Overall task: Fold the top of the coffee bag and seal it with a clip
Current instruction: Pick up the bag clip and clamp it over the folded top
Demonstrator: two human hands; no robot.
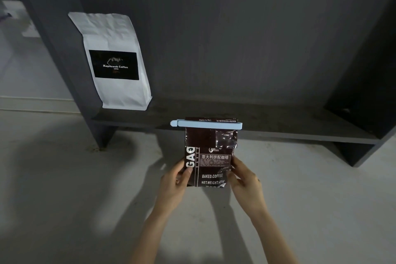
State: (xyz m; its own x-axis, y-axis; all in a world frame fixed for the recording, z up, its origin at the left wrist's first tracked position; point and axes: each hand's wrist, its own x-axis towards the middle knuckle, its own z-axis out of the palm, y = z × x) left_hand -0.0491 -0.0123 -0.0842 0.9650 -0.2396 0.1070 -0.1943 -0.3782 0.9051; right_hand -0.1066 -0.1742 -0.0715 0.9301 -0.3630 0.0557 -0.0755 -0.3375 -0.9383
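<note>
Coffee bag: you hold it upright in the air in front of you, low and centre in the view, above the pale floor and just in front of the dark shelf; dark brown glossy pack, white print reading BAKED.COFFEE and NET.WEIGHT, Chinese characters on a label panel
Bag top: folded over; a thin strip of the fold shows above the clip
Clip: pale blue bar lying level across the folded top, closed over it; its rounded end juts past the bag's left edge, its square end slightly past the right edge
Left hand: your grip pinches the bag's lower left edge, thumb pressed flat on the front by the large white letters, fingers behind the pack and mostly hidden
Right hand: your grip closes on the lower right edge, thumb side at the front, fingers wrapped to the back
Forearms: both bare, rising from the bottom of the view and converging on the bag
White bag: second coffee pack standing on the shelf at the left, leaning against the back panel, black label reading Kopiluwak Coffee; well apart from the one you hold
Shelf: dark grey open unit, upright panel at left, low board running across
Light: dim; shadows of your arms fall on the floor
</note>
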